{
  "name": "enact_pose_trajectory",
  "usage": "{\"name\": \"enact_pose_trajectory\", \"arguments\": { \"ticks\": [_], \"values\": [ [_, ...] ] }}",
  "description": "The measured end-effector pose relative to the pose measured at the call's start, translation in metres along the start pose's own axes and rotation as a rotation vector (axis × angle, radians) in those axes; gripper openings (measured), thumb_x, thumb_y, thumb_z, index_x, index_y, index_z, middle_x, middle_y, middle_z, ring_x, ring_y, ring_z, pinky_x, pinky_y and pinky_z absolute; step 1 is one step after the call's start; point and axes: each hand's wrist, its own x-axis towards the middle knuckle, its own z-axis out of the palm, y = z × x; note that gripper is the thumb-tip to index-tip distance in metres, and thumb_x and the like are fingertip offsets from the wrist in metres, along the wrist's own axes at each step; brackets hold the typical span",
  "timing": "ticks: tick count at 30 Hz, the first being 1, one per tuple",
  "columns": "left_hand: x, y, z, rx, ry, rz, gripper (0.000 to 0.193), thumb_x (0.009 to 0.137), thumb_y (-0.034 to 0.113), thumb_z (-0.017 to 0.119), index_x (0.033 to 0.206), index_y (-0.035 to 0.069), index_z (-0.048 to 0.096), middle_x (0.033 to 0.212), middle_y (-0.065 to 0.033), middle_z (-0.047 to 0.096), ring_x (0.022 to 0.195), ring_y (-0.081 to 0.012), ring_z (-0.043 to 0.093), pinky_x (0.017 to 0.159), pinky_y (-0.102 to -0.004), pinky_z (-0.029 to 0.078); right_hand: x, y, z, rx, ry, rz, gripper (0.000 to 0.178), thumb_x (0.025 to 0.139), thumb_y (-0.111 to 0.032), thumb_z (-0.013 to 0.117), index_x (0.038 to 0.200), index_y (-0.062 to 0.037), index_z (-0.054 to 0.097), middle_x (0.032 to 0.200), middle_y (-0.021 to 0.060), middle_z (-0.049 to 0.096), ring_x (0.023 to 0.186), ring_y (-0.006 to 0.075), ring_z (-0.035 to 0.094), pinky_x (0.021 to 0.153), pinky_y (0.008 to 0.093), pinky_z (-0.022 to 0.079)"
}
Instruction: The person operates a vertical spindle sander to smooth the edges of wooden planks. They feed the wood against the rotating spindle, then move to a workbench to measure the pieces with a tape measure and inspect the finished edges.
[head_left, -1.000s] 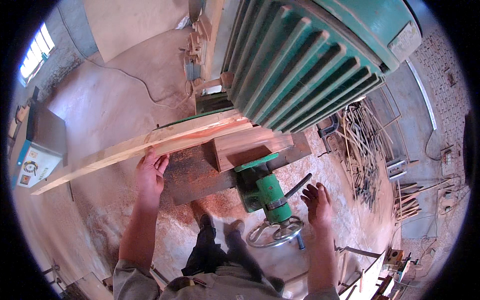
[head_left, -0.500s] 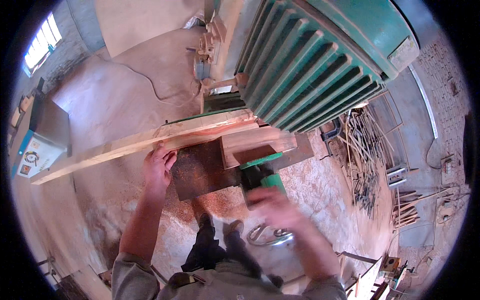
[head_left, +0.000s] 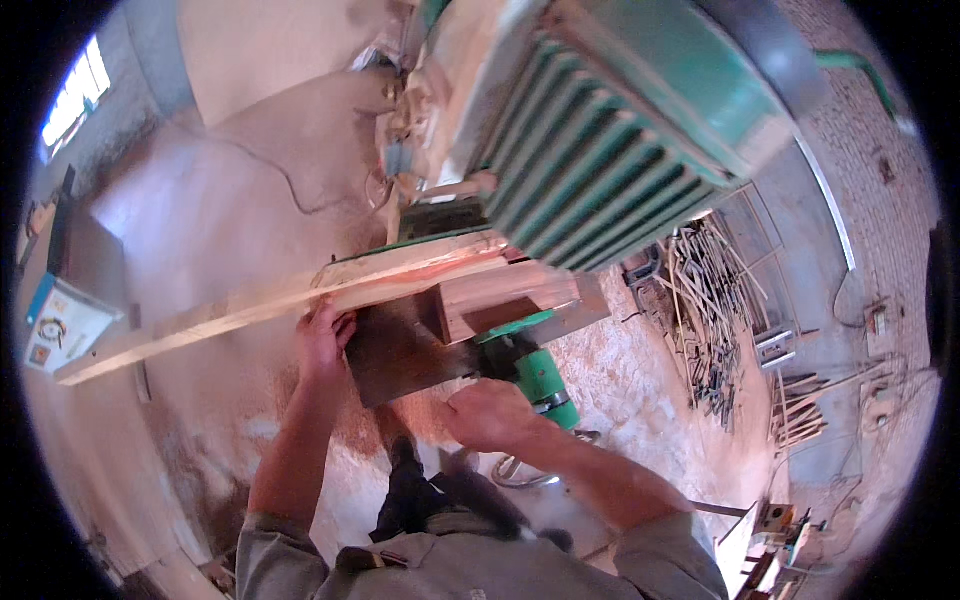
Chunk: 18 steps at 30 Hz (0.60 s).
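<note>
At my far left a grey box shows a pale front panel with a round dial and small markings too blurred for me to read. The dark metal table before me is dusted with reddish sawdust, and more covers the pale floor. A barred window glows at upper left; a heap of thin sticks lies to the right. The long beam reaches from the left onto the table, behind a wooden block fronted by a green clamp. A ribbed green housing looms above. My left forearm runs up to the beam's near edge, my left hand bent-fingered there; I can't tell whether it pinches. My right forearm slants inward, the right hand curled fist-like beside the clamp, its grip hidden.
</note>
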Motion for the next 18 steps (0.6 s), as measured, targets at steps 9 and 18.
{"name": "enact_pose_trajectory", "arguments": {
  "ticks": [9,18],
  "values": [
    [-0.029,0.009,-0.01,0.128,-0.231,0.119,0.019,0.09,0.019,0.055,0.105,0.007,0.055,0.088,-0.0031,0.055,0.071,-0.015,0.058,0.067,-0.0268,0.054,-0.078,0.135,-0.072,0.864,0.706,-0.187,0.038,0.088,-0.031,0.062,0.111,-0.0007,0.058,0.102,0.0094,0.063,0.096,0.0173,0.059,0.084,0.0328,0.048],
    [-0.101,-0.084,-0.199,0.057,0.292,0.022,0.027,0.089,0.027,0.054,0.105,0.005,0.05,0.076,-0.0084,0.056,0.061,-0.0229,0.06,0.049,-0.0325,0.051,-0.289,0.207,-0.484,0.406,1.621,-0.276,0.06,0.09,-0.053,0.049,0.117,-0.0012,0.058,0.119,0.016,0.058,0.114,0.0251,0.052,0.102,0.0364,0.035]
  ]
}}
